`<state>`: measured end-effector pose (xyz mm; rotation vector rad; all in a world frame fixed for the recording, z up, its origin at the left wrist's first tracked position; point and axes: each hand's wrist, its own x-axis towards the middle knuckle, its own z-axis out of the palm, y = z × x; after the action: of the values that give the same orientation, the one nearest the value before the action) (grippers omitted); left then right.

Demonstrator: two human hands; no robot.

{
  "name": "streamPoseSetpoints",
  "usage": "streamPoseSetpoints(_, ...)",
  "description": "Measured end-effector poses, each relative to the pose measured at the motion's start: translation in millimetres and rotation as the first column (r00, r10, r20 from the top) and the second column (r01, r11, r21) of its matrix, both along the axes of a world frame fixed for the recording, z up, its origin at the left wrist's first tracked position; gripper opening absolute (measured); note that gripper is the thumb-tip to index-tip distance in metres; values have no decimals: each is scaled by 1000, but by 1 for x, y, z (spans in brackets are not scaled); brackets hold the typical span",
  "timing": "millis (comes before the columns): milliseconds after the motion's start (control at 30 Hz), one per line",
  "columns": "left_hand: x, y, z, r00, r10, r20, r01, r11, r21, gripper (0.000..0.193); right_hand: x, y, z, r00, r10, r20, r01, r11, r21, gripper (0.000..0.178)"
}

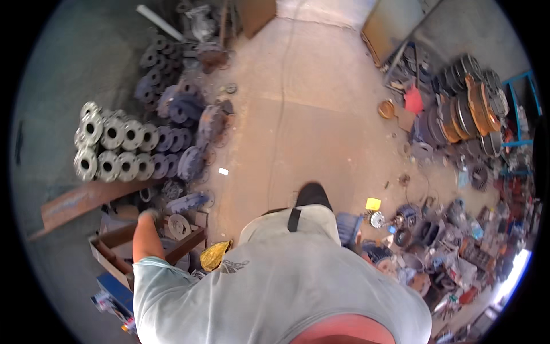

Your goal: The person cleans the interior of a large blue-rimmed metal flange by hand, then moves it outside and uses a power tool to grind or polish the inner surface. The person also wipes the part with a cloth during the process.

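My left arm reaches out to the left, past a wooden box. At its end my left hand (148,212), which looks gloved in a dark colour, is small and blurred, so its fingers cannot be made out. Just beyond it lies a metal ring (146,195), close to the end of a rusty steel beam (91,202). A round pale flange (179,227) leans beside the open wooden box (109,265), to the right of my hand. My right hand does not show; the shirt covers that side.
Stacked metal flanges (112,135) stand at the left, with larger dark castings (186,107) behind. A yellow bag (215,255) lies by my left side. Brown and black wheel rims (467,109) and mixed metal parts (427,241) crowd the right. A concrete floor (286,132) runs between.
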<state>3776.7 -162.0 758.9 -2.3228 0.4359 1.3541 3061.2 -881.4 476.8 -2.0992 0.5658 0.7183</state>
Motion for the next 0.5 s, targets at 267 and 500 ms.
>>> streamPoseSetpoints(267, 422, -380, -24, 890, 195, 411, -48, 939, -341, 61, 250, -211, 34, 915, -369, -163, 380, 924, 42, 34)
streamPoseSetpoints(500, 616, -580, 3, 945, 264, 191, -284, 955, 86, 65, 520, -409, 10, 978, -198, 71, 195, 980, 45, 34)
